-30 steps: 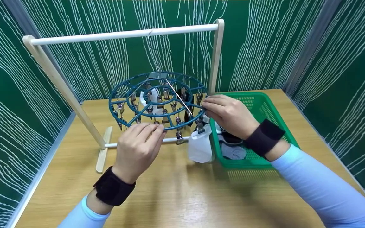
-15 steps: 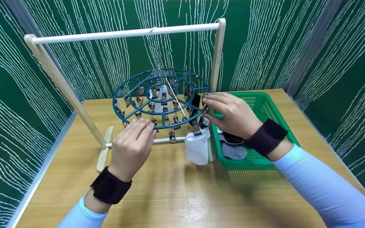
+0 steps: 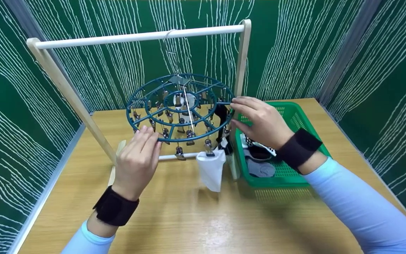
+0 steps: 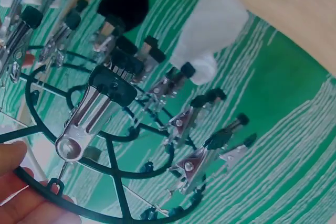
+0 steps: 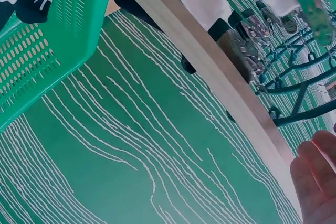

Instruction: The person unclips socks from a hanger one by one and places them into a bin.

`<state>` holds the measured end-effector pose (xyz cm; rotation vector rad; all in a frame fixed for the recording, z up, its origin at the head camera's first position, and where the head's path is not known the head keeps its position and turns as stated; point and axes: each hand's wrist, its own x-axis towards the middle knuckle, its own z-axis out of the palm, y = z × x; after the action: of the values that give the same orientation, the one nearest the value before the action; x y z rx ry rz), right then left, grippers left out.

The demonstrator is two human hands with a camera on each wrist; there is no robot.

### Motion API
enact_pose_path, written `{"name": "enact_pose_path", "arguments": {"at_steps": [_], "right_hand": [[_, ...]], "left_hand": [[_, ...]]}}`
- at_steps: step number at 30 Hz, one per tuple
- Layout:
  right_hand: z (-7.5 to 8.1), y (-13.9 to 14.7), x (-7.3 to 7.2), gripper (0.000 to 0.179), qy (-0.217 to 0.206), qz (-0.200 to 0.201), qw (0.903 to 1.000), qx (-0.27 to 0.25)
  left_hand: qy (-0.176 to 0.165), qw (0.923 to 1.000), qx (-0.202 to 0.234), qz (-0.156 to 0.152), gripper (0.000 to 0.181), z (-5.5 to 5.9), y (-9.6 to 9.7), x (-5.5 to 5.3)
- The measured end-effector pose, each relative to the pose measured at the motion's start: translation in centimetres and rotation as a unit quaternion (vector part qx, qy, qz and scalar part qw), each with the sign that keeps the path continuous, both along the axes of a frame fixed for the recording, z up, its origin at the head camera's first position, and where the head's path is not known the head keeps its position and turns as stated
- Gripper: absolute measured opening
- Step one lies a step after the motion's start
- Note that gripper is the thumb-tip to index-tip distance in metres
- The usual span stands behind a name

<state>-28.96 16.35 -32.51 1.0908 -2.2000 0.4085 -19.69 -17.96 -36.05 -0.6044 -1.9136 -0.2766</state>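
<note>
A round blue-green clip hanger [image 3: 182, 140] hangs from a hook, with metal clips [image 4: 94, 108] around its rings. My left hand [image 3: 137, 158] holds its near left rim; thumb and fingers lie on either side of the rim in the left wrist view. At the right edge, my right hand [image 3: 261, 121] has its fingers extended beside the rim; they show apart from the ring in the right wrist view. A white sock [image 3: 210, 169] hangs from a front clip, a black sock [image 3: 221, 114] from the right side. Another white sock [image 4: 215, 24] hangs farther back.
A wooden rack with a white top bar [image 3: 118, 38] carries the hanger. Behind my right hand stands a green basket [image 3: 280, 181] holding a grey sock [image 3: 260, 169] and a checkered black-and-white one. Green walls with white streaks enclose the wooden table [image 3: 189, 218].
The hanger has turned, its front side and the white sock shifting left. My left hand has moved left along with the rim. My right hand has risen slightly, fingers still near the right edge.
</note>
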Motion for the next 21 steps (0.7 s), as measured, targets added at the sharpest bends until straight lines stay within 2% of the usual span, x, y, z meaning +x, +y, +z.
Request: {"name": "enact_pose_path", "arguments": {"at_steps": [13, 21], "right_hand": [[-0.3, -0.2, -0.2, 0.033, 0.008, 0.026, 0.9995, 0.019], [-0.3, -0.3, -0.3, 0.034, 0.028, 0.044, 0.9979, 0.039]], "left_hand": [[-0.066, 0.9974, 0.006, 0.027, 0.023, 0.3, -1.4, -0.3], [-0.056, 0.9973, 0.012, 0.047, 0.021, 0.5, -1.8, -0.2]]}}
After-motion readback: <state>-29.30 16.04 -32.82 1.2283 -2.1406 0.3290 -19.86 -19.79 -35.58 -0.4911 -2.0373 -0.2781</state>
